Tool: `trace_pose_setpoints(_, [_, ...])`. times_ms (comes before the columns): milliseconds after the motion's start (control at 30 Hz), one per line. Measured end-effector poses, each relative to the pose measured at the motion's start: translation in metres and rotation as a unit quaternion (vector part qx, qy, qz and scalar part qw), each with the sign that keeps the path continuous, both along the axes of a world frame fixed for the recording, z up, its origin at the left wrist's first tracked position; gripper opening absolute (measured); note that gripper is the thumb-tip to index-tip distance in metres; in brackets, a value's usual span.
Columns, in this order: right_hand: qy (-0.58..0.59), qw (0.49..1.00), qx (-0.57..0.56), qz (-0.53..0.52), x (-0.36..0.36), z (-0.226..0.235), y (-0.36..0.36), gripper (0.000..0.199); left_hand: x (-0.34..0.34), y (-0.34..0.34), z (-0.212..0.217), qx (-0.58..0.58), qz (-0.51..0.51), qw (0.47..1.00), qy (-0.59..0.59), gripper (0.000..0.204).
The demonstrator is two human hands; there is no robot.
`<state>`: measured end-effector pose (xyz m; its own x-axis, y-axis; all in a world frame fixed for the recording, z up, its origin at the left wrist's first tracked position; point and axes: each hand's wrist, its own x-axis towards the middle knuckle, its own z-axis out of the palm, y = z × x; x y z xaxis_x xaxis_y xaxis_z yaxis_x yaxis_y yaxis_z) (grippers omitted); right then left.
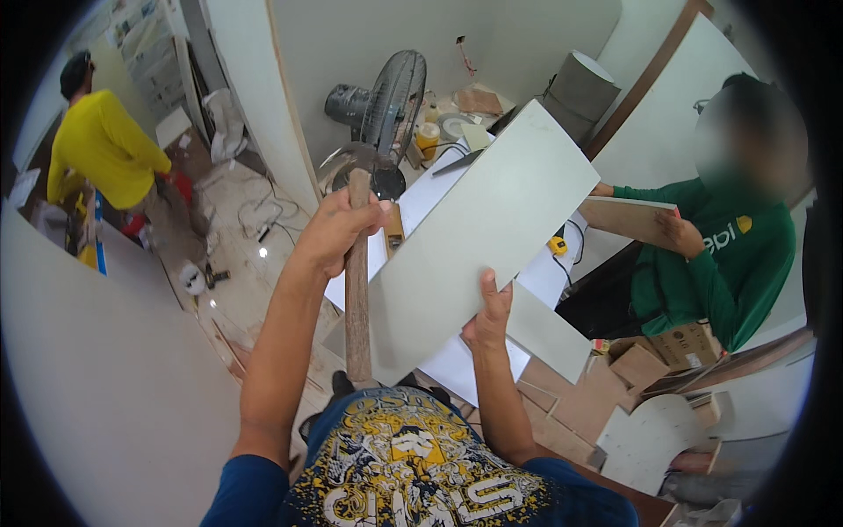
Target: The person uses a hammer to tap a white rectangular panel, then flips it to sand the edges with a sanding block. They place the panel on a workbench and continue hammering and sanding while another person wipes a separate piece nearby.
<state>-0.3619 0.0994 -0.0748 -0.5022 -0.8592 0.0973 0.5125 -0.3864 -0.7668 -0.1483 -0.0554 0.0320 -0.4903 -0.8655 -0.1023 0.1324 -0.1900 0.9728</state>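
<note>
Stretched forward, the left hand [338, 233] is clamping one wooden bar [357, 299], partly hiding the left side of one white panel [509, 202]; the right hand [490, 316], thumb on top, is gripping the panel's right edge. Past the panel's left edge, one fan [395, 105] is standing; to its right, one green-sleeved co-worker [738, 255] is holding one board [628, 219].

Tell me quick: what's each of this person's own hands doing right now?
Left hand: closed around a brown wooden stick.
Right hand: gripping the edge of a white panel, thumb on its face.
</note>
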Motion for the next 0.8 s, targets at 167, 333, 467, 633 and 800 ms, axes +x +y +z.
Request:
trace_pose_setpoints(167, [0.027, 0.999, 0.006, 0.024, 0.013, -0.008, 0.006, 0.085, -0.012, 0.011, -0.016, 0.012, -0.087, 0.996, -0.007, 0.030])
trace_pose_setpoints(333, [0.054, 0.997, 0.034, 0.046, 0.013, -0.008, 0.004, 0.083, -0.013, 0.020, -0.015, -0.091, -0.039, 0.991, -0.090, 0.039])
trace_pose_setpoints(467, [-0.033, 0.997, -0.024, 0.069, -0.014, 0.022, -0.018, 0.076, -0.005, 0.023, -0.017, -0.122, -0.037, 0.984, -0.125, 0.041])
trace_pose_setpoints(633, [0.038, 0.999, 0.016, -0.024, -0.011, 0.047, -0.038, 0.073, 0.014, 0.029, -0.020, -0.198, -0.029, 0.966, -0.165, 0.043])
trace_pose_setpoints(800, [0.029, 0.997, 0.024, -0.071, -0.001, 0.038, -0.029, 0.072, 0.041, 0.049, 0.033, -0.190, 0.091, 0.966, -0.150, 0.060])
